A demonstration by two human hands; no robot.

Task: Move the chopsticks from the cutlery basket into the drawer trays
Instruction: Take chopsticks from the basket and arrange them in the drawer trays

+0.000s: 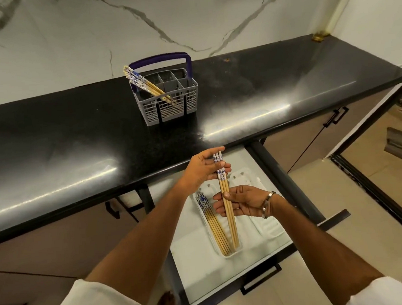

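- Your left hand (pixel 202 170), near frame centre, pinches the blue-patterned top ends of the held chopsticks (pixel 225 193) between thumb and fingertips; the remaining fingers are loosely curled.
- The cutlery basket (pixel 168 99) stands on the black counter (pixel 73 138) at 12 o'clock from your hands, well apart from them. The remaining chopsticks (pixel 143 83) lean out of its front left compartment toward 10 o'clock.
- The stored chopsticks (pixel 213 226) lie in the leftmost tray (pixel 228 255) of the open drawer (pixel 205 279), patterned ends toward the counter.
- The held chopsticks run from 12 to 6 o'clock, with lower tips over that same tray.
- Your right hand (pixel 243 203), at 5 o'clock from the left hand, supports their middle, thumb pressed on top, fingers partly open underneath.
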